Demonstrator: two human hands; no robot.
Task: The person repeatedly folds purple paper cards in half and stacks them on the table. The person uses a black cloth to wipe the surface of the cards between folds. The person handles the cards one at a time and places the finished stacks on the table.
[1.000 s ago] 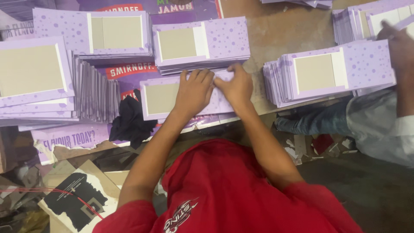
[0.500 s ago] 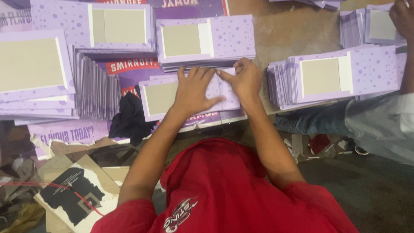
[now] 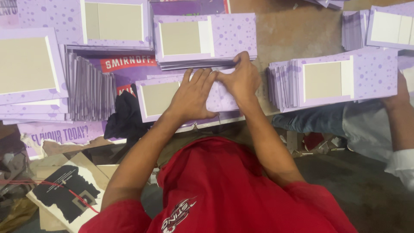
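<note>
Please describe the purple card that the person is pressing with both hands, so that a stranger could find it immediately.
Start from the red shirt at the bottom and follow both forearms up to the table. The left hand and right hand lie flat on one purple dotted card with a grey panel. Unlike the neighbouring stacks, it is nearest the person and partly covered by hands.

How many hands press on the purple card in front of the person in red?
2: the left hand lies flat on the card, the right hand presses its right part beside it. A co-worker's arm at far right touches another stack.
</note>
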